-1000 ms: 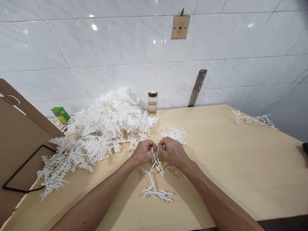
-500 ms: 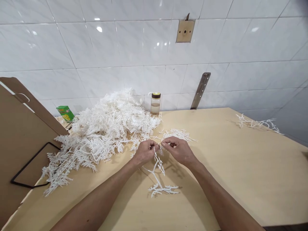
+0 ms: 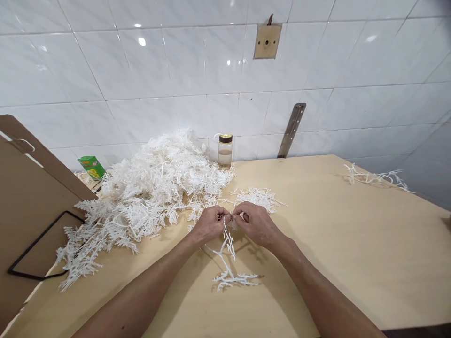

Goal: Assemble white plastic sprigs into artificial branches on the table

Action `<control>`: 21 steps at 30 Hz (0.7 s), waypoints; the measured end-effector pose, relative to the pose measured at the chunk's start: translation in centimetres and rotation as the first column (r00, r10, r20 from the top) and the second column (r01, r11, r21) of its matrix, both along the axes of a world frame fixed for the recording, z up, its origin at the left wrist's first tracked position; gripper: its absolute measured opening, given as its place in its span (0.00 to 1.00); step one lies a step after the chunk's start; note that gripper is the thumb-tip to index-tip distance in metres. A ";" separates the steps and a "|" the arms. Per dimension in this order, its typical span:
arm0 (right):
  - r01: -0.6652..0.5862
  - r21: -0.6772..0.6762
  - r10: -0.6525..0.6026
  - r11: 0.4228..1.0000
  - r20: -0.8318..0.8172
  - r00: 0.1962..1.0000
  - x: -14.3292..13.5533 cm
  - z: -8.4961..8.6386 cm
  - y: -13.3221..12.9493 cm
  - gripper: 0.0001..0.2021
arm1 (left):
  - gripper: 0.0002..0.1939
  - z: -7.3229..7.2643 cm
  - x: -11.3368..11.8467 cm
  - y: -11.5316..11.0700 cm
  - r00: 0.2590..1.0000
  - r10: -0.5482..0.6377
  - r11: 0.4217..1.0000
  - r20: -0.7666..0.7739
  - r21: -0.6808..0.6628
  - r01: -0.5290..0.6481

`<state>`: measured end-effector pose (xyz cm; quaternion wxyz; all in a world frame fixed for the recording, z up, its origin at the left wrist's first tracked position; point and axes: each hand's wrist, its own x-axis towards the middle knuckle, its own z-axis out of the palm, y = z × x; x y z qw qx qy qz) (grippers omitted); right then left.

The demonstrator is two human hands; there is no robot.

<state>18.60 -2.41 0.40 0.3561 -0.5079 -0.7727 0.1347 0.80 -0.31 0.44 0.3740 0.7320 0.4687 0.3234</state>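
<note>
A white plastic-looking branch with coral-like twigs (image 3: 228, 267) hangs from my left hand (image 3: 210, 224) toward me over the table. The fingers of that hand are pinched closed around its upper part. My right hand (image 3: 259, 224) is closed in a pinch right beside the left fingertips, at the branch's tip; exactly what lies between its fingers is too small to make out. Just beyond the hands lies a small heap of short white twig pieces (image 3: 260, 198). A large pile of similar white branches (image 3: 158, 176) spreads to the left.
Behind the pile, a jar with a dark lid (image 3: 225, 152) stands near the tiled wall. A green carton (image 3: 92, 167) and a large cardboard piece (image 3: 31, 188) are on the left, with a black wire frame (image 3: 37, 241). More bare branches (image 3: 378, 177) lie far right on the table (image 3: 352, 244).
The right fingertips have come closer to the left ones and curled more tightly. The view has shifted slightly; the left hand keeps its pinch on the branch.
</note>
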 end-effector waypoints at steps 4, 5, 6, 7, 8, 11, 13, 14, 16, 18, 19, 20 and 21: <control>0.008 0.017 -0.010 1.000 0.093 0.996 -0.4 0.1 -0.3 0.06 | 0.10 0.3 0.0 -0.2 0.999 -0.027 0.999 -0.025 -0.035 0.026; 0.014 0.020 -0.016 1.000 0.117 0.993 -0.5 0.2 -0.4 0.07 | 0.09 0.4 -0.1 -0.2 0.999 -0.028 0.999 -0.042 -0.039 0.026; 0.022 0.019 -0.024 1.000 0.142 0.990 -0.7 0.2 -0.5 0.06 | 0.08 0.4 -0.1 -0.2 0.998 -0.029 0.999 -0.061 -0.037 0.027; 0.033 0.016 -0.036 0.999 0.164 0.986 -0.9 0.3 -0.6 0.06 | 0.08 0.4 -0.1 -0.2 0.997 -0.030 0.999 -0.078 -0.031 0.028; 0.050 0.010 -0.051 0.999 0.180 0.982 -1.1 0.3 -0.7 0.06 | 0.07 0.4 -0.2 -0.1 0.995 -0.033 0.999 -0.092 -0.021 0.031; 0.113 -0.009 -0.109 0.994 0.182 0.977 -1.9 0.0 -0.8 0.05 | 0.07 0.4 -0.3 0.0 0.992 -0.043 0.999 -0.118 0.028 0.046; 0.149 -0.002 -0.147 0.989 0.155 0.977 -2.4 -0.3 -0.7 0.05 | 0.08 0.4 -0.3 0.2 0.992 -0.040 0.997 -0.123 0.064 0.048; 0.160 0.008 -0.160 0.987 0.142 0.977 -2.5 -0.5 -0.6 0.05 | 0.08 0.4 -0.3 0.2 0.992 -0.035 0.996 -0.121 0.078 0.044; 0.219 0.031 -0.221 0.975 0.121 0.968 -2.4 -0.7 -0.2 0.05 | 0.07 0.4 -0.3 0.3 0.993 -0.033 0.996 -0.111 0.082 0.042; 0.346 0.031 -0.347 0.938 0.091 0.933 -1.5 -0.8 0.4 0.07 | 0.06 0.3 -0.3 0.3 0.996 -0.041 0.997 -0.077 0.059 0.046; 0.414 -0.003 -0.413 0.910 0.072 0.908 -0.9 -0.8 0.7 0.07 | 0.05 0.2 -0.3 0.2 0.998 -0.046 0.998 -0.046 0.040 0.048; 0.452 -0.044 -0.450 0.891 0.044 0.892 -0.1 -0.8 1.0 0.07 | 0.04 0.2 -0.3 0.2 0.999 -0.049 0.999 -0.006 0.016 0.049; 0.474 -0.069 -0.475 0.878 0.005 0.880 0.7 -0.7 1.2 0.06 | 0.04 0.1 -0.2 0.1 0.998 -0.046 0.999 0.042 -0.012 0.046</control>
